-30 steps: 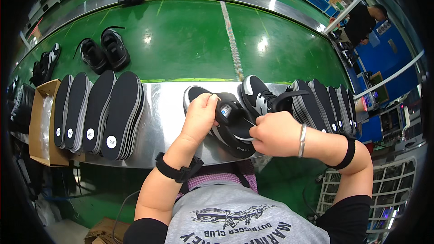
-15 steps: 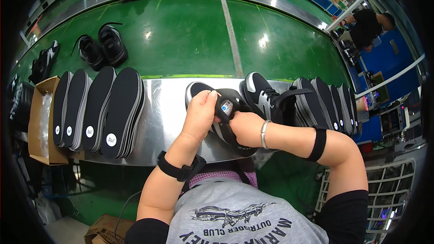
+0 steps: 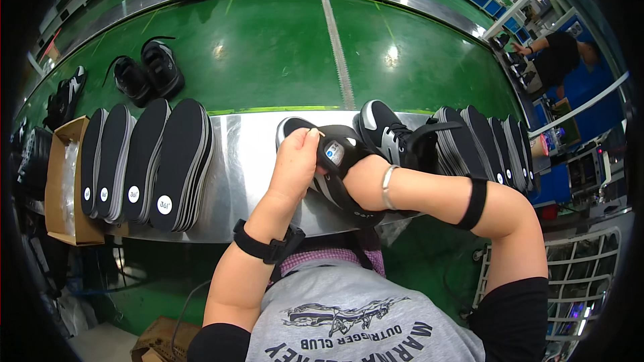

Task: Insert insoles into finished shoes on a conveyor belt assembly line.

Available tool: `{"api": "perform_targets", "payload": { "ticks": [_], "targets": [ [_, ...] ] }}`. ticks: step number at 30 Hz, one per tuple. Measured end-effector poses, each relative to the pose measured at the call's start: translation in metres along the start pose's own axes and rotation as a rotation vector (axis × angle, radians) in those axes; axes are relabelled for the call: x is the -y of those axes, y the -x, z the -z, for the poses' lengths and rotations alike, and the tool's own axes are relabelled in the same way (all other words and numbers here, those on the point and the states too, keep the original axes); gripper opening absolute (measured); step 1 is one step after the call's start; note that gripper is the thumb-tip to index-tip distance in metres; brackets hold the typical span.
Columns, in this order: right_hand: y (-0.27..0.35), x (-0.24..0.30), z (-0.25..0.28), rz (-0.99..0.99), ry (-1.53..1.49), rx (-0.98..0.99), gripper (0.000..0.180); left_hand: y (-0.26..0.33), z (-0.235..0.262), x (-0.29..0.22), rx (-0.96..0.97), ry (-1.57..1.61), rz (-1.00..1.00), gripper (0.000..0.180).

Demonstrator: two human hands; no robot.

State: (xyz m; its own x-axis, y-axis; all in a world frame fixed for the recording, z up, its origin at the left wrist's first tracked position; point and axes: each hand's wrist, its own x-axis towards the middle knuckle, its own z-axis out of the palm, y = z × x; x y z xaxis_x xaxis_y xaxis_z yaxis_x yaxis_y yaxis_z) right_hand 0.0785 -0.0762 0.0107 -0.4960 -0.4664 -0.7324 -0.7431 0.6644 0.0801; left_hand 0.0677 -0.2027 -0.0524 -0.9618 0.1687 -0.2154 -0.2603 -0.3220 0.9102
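A black shoe with silver-grey trim [image 3: 330, 191] rests on the metal bench before me, toe pointing away. My left hand [image 3: 293, 164] pinches the edge of its padded black tongue [image 3: 347, 135], holding it up and turned so that a small label [image 3: 333, 152] shows. Into the shoe's opening reaches my right hand [image 3: 365, 184]; its fingers are hidden inside, so what they grip is out of sight. Just right of it stands a second matching shoe [image 3: 382, 121], its dark strap or tongue sticking out to the right.
Stacked black insoles [image 3: 184, 161] stand on the left beside an open cardboard box [image 3: 60, 211]; more insole stacks [image 3: 466, 137] stand right. Beyond the bench lies a green conveyor belt [image 3: 255, 47] carrying a pair of black shoes [image 3: 161, 70]. A co-worker [image 3: 560, 57] is at far right.
My right hand has gone a little deeper into the shoe. The tongue's label faces up more plainly. At far right the co-worker has shifted and stretched out an arm.
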Motion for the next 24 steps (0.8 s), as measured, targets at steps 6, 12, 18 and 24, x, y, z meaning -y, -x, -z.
{"api": "perform_targets", "payload": {
  "ticks": [6,12,18,24],
  "targets": [
    [0.039,-0.008,-0.005,0.129,-0.199,0.087,0.038,0.003,0.004,-0.003,0.001,-0.020,0.008,0.024],
    [0.031,-0.009,-0.017,0.109,-0.217,0.133,0.051,0.011,-0.002,-0.008,-0.004,0.099,0.014,0.022],
    [0.029,-0.012,-0.018,0.139,-0.284,0.093,0.045,0.011,0.000,-0.010,0.010,0.094,0.049,0.021],
    [0.038,-0.009,0.001,0.043,-0.284,-0.823,0.012,0.008,0.004,-0.006,0.030,0.059,0.041,0.021]
  ]
}}
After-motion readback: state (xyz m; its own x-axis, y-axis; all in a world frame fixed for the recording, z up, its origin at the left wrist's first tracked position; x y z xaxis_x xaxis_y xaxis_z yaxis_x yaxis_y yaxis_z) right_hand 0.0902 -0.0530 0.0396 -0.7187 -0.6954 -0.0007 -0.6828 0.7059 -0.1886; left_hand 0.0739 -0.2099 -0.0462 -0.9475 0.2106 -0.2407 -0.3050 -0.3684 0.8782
